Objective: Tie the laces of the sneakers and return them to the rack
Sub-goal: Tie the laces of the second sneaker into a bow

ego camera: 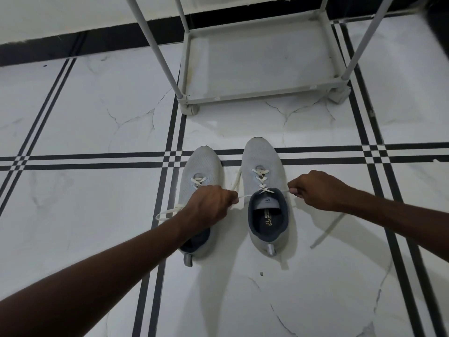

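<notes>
Two light grey sneakers stand side by side on the floor, toes pointing away from me. The right sneaker [263, 156] has cream laces [261, 177] crossed up to its dark collar. My left hand [209, 205] pinches one lace end, pulled out to the left. My right hand [318, 190] pinches the other end, pulled out to the right. The left sneaker [202, 164] lies partly under my left hand and forearm; a loose loop of its lace [167, 212] trails to the left. The white rack [262, 91] stands just beyond the shoes.
The floor is white marble tile with black double stripes [97, 160]. The rack's bottom shelf sits low, with slanted white posts [155, 47] rising at its corners. A dark skirting band [73, 46] runs along the wall behind.
</notes>
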`<state>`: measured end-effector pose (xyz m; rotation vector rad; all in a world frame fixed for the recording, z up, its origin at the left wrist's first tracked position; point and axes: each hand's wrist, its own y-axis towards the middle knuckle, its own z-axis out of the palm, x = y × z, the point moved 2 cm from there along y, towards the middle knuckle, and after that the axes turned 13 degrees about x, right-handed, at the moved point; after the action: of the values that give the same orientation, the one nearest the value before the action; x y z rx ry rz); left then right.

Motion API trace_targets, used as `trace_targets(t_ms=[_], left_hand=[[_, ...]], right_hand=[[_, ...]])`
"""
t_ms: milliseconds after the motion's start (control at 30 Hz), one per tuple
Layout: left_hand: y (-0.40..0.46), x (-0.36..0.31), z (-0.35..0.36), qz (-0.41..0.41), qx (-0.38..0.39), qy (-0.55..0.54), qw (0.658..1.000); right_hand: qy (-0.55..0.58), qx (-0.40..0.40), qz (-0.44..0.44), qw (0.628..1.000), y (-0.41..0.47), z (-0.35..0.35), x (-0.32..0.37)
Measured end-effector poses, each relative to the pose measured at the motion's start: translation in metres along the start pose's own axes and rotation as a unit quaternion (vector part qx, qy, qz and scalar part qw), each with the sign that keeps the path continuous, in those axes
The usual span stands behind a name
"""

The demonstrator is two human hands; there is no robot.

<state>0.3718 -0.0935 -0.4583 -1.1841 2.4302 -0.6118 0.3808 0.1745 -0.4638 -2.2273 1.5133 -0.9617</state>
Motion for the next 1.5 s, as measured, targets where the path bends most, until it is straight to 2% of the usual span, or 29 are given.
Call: trace_targets(t_ms=[100,267,333,467,600,667,700,733,800,867,900,1000,1100,1200,1267,1400,1433,1500], left_hand=[[-0.002,-0.001,0.002,-0.004,0.009,0.037,0.999],[0.002,0.009,-0.004,0.016,0.017,0.019,1.0],[0.005,0.02,-0.015,0.023,-0.022,0.034,0.999],[0.014,0.031,-0.045,0.006,-0.162,0.135,0.977],[0.019,0.019,-0.075,-0.085,-0.202,0.054,0.974],[0.023,0.009,-0.086,-0.075,-0.233,-0.083,0.966],[0.026,0.004,-0.089,-0.055,-0.242,-0.201,0.948],[0.029,-0.001,-0.09,-0.029,-0.229,-0.336,0.913],[0.035,-0.014,-0.089,0.018,-0.139,-0.555,0.82],[0.037,-0.032,-0.085,0.044,-0.025,-0.67,0.74],[0.037,-0.039,-0.084,0.047,0.01,-0.686,0.726],[0.037,-0.051,-0.075,0.07,0.044,-0.68,0.729],[0.035,-0.053,-0.071,0.071,0.031,-0.678,0.731],[0.034,-0.05,-0.07,0.044,0.016,-0.653,0.755],[0.035,-0.047,-0.069,0.022,0.019,-0.657,0.753],[0.034,-0.039,-0.073,0.037,0.029,-0.674,0.737],[0.033,-0.036,-0.073,0.045,0.033,-0.674,0.736],[0.031,-0.03,-0.072,0.056,0.041,-0.672,0.737]], right_hand=[[-0.011,0.014,0.02,1.0,-0.003,0.003,-0.005],[-0.044,0.021,0.044,0.998,-0.01,0.003,0.003],[-0.03,0.034,0.042,0.998,-0.011,-0.005,0.005],[0.043,0.066,0.021,0.997,-0.012,-0.043,0.006],[0.051,0.065,0.004,0.997,-0.017,-0.085,0.018],[0.046,0.056,0.002,0.997,-0.019,-0.099,0.024],[0.041,0.044,-0.002,0.998,-0.02,-0.104,0.027],[0.035,0.029,-0.008,0.999,-0.02,-0.11,0.029],[0.028,-0.001,-0.02,0.999,-0.019,-0.118,0.033],[0.04,-0.031,-0.036,0.998,-0.019,-0.123,0.036],[0.039,-0.052,-0.044,0.997,-0.018,-0.125,0.038],[-0.007,-0.131,-0.064,0.989,-0.014,-0.125,0.044],[-0.071,-0.215,-0.088,0.97,-0.005,-0.117,0.05],[-0.037,-0.261,-0.103,0.959,0.003,-0.105,0.048],[-0.013,-0.277,-0.089,0.957,0.008,-0.098,0.046],[0.118,-0.36,-0.014,0.925,0.009,-0.088,0.046],[0.171,-0.349,0.011,0.921,0.009,-0.086,0.045],[0.315,-0.245,0.016,0.917,0.011,-0.08,0.043]])
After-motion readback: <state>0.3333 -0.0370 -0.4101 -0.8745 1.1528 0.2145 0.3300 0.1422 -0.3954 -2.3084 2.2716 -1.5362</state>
